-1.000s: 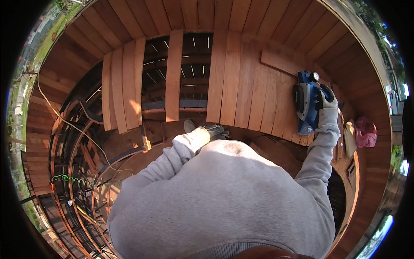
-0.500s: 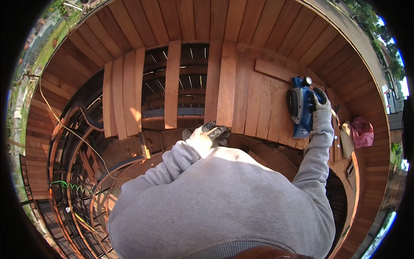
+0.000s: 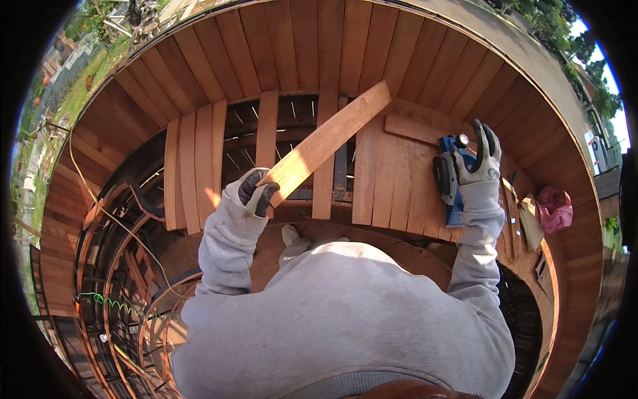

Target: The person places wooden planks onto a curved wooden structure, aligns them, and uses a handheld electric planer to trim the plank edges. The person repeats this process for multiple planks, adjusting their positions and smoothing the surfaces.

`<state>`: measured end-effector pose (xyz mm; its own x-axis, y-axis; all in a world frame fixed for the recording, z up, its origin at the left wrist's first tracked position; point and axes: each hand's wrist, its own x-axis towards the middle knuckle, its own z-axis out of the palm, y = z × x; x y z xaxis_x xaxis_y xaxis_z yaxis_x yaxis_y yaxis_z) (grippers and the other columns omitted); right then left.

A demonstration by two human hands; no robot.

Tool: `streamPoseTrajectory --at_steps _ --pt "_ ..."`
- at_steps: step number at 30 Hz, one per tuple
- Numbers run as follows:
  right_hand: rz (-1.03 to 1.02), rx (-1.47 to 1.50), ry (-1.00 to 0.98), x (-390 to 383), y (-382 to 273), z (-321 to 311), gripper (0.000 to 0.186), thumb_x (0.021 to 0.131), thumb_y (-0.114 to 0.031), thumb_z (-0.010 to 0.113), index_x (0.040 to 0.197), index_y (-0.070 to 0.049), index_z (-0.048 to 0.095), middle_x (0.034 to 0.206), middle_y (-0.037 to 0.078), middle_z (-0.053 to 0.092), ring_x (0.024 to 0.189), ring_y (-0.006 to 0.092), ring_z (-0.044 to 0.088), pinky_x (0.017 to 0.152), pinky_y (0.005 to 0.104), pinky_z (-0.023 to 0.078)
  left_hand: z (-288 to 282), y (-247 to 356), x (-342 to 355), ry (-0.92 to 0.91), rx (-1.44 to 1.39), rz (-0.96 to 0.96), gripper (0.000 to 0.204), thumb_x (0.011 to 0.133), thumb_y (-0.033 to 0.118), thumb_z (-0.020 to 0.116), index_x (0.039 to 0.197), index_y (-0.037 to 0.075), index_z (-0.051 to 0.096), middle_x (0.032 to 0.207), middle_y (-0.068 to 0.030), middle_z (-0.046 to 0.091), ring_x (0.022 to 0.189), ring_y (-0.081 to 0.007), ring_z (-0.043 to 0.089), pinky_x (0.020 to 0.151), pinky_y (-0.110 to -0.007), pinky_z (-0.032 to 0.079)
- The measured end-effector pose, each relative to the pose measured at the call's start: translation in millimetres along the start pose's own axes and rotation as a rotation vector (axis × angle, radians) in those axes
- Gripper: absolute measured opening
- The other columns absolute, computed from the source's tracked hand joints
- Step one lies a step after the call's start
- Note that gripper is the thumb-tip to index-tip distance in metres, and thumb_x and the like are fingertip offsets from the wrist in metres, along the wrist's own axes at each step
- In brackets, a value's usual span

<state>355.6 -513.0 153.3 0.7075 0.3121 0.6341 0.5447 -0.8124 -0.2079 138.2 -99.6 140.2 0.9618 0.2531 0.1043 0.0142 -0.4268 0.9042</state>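
Note:
My gloved left hand (image 3: 255, 191) grips the near end of a loose wooden board (image 3: 325, 143), which angles up and to the right across the gap in the planks. My gloved right hand (image 3: 482, 156) has its fingers stretched out at the right side of a blue and black electric planer (image 3: 453, 211), beside or just over its handle; whether it touches the tool I cannot tell. The planer rests on a run of planks (image 3: 379, 173) at the right, near a short crosswise board (image 3: 419, 128).
A curved plank wall (image 3: 299, 46) surrounds me. Several planks (image 3: 189, 166) lie over dark framing at the left, with a cable (image 3: 129, 233) and a green coiled hose (image 3: 106, 298) nearby. A pink bag (image 3: 555, 209) lies at the right. My shoe (image 3: 290, 234) shows below.
My left hand has lifted a board off the row and swung it up to the left, opening a gap there. My right hand has let go of the planer's handle and opened its fingers.

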Motion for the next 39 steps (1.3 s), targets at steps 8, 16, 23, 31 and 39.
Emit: streamPoseTrajectory --at_steps 8,16,23,31,39 --pt "-0.022 0.526 -0.526 19.4 -65.5 45.9 0.049 0.082 -0.013 0.075 0.129 -0.010 0.062 0.121 0.014 0.068 0.113 0.0310 0.064 0.098 0.0404 0.052 -98.0 27.5 126.6 0.102 -0.559 0.256 0.020 0.096 0.021 0.067 0.108 0.005 0.068 0.095 -0.0032 0.069 0.084 -0.0138 0.065 0.074 -0.025 0.052" --pt "0.472 0.858 -0.353 -47.6 -102.3 137.4 0.029 0.090 -0.018 0.070 0.114 -0.002 0.067 0.104 0.013 0.071 0.096 0.0250 0.066 0.088 0.0334 0.052 129.5 -2.6 141.5 0.090 -0.498 -0.119 0.043 0.100 0.029 0.064 0.133 0.003 0.058 0.121 -0.0070 0.069 0.112 -0.0165 0.062 0.095 -0.025 0.046" --pt "0.415 -0.389 0.164 -35.2 30.9 19.5 0.057 0.089 -0.032 0.073 0.139 -0.012 0.055 0.123 0.015 0.066 0.114 0.0363 0.061 0.105 0.0416 0.046 140.7 -22.6 150.9 0.103 -0.708 -0.128 0.040 0.100 0.026 0.065 0.130 0.001 0.058 0.114 -0.0077 0.070 0.102 -0.0174 0.063 0.087 -0.025 0.048" --pt "0.684 0.190 -0.330 -25.1 90.2 40.1 0.047 0.088 -0.021 0.075 0.132 -0.016 0.061 0.119 0.010 0.070 0.103 0.0242 0.067 0.088 0.0345 0.054 143.4 -25.4 186.6 0.137 -0.584 0.001 0.044 0.101 0.027 0.064 0.133 -0.002 0.055 0.121 -0.0071 0.068 0.106 -0.0136 0.061 0.090 -0.021 0.045" --pt "0.759 1.191 -0.125 -64.1 23.2 -27.5 0.044 0.092 -0.006 0.068 0.135 -0.003 0.058 0.106 0.012 0.072 0.076 0.0148 0.068 0.060 0.0274 0.056 105.7 18.6 210.4 0.172 -1.011 0.080 0.050 0.101 0.028 0.063 0.137 -0.004 0.051 0.123 -0.0053 0.068 0.108 -0.0150 0.061 0.091 -0.021 0.045"
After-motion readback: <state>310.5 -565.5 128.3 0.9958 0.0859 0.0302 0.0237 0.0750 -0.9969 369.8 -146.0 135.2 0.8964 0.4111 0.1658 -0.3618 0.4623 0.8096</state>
